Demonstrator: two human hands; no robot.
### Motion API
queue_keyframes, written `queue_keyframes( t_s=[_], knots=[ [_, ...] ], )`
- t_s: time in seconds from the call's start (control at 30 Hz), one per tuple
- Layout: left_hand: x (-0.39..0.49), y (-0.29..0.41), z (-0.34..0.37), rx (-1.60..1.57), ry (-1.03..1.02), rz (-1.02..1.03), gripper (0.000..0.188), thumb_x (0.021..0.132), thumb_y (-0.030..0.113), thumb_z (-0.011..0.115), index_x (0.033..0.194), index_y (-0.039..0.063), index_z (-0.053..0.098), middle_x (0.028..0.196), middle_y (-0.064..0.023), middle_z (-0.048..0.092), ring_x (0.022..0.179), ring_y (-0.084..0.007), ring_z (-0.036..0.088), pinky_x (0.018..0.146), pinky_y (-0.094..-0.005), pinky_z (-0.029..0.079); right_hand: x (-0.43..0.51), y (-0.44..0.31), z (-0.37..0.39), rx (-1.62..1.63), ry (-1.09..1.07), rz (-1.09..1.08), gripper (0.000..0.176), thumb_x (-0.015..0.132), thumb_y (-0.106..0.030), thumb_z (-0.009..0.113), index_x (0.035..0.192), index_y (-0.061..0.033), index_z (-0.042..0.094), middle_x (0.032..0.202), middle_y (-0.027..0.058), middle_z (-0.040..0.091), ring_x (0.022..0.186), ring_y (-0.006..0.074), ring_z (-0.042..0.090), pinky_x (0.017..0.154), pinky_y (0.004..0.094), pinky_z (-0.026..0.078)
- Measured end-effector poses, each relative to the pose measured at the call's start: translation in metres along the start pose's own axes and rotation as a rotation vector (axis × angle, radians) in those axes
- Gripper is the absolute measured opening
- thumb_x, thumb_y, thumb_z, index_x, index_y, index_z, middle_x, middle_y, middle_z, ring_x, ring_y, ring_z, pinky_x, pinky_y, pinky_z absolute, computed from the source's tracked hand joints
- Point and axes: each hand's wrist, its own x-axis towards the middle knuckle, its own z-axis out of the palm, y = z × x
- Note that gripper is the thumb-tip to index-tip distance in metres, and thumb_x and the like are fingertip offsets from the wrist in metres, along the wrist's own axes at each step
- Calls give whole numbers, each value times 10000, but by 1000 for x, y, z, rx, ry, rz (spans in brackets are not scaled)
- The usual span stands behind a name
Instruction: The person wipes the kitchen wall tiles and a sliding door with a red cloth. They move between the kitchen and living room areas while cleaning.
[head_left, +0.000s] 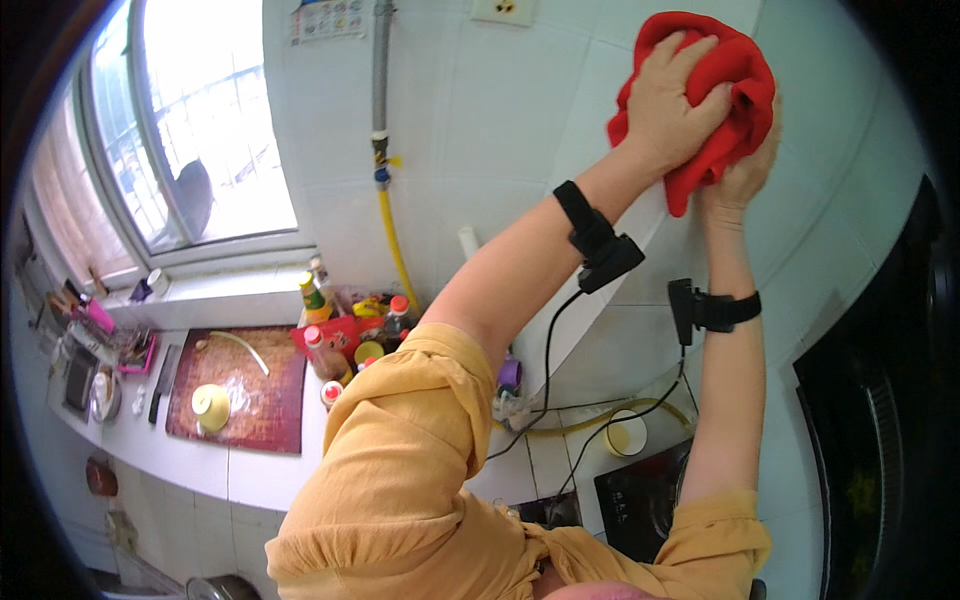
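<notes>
High at the right, against the pale tiled wall, a bunched red cloth (705, 82) is held between both hands. My left hand (671, 109) presses on its near side, fingers spread over the folds and thumb across the middle. My right hand (750, 176) holds it from the right and below; most of its fingers are hidden behind the cloth. Each forearm wears a black strap, the left strap (589, 232) and the right strap (720, 311), with a black cable running down from it.
A cutting board (255, 409) with an upturned yellow bowl (211, 407) lies on the counter at left, a knife (163, 382) beside it. Sauce bottles (326, 356) stand near my left sleeve. A yellow hose (395, 247) hangs from a pipe. A black cooktop (637, 499) and black appliance (862, 420) are at right.
</notes>
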Motion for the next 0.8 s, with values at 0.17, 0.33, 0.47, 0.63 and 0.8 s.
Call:
queue_keyframes(
  t_s=[0.17,0.33,0.47,0.63,0.8],
  knots=[
    [-31,-16,-18,14,-56,-148,548,872,266,660,1383,78,602,1493,-229,486,1357,-407,470,1124,-465,403,1,9,-10,-399,-36,-344,455,1020,-171,498,1454,-41,538,1484,185,551,1401,396,479,1165,485,357],
    [-73,-22,-36,4,-66,-253,537,883,222,635,1399,84,585,1480,-225,493,1363,-402,462,1137,-462,387,0,3,-6,-442,-15,-363,473,995,-109,469,1458,-31,526,1469,215,548,1377,420,488,1161,500,346],
    [-72,-37,-37,31,-17,-221,504,888,220,627,1370,75,602,1415,-209,550,1327,-396,490,1117,-461,402,-9,-5,0,-476,13,-289,473,1002,-109,463,1465,-25,512,1468,228,541,1376,424,482,1159,497,337],
    [-8,-80,-29,-10,-13,-183,392,897,231,610,1247,62,658,1274,-215,630,1223,-427,539,1054,-501,434,-14,-5,0,-457,-3,-318,443,1034,-156,450,1447,-10,522,1466,227,544,1387,402,480,1160,485,338],
    [-10,-103,-25,-23,84,-245,397,918,231,598,1279,68,637,1327,-230,587,1228,-448,525,1062,-502,427,-13,-1,-3,-434,-9,-394,434,1046,-173,430,1424,12,536,1452,221,561,1385,370,496,1170,474,341]
  ],
)
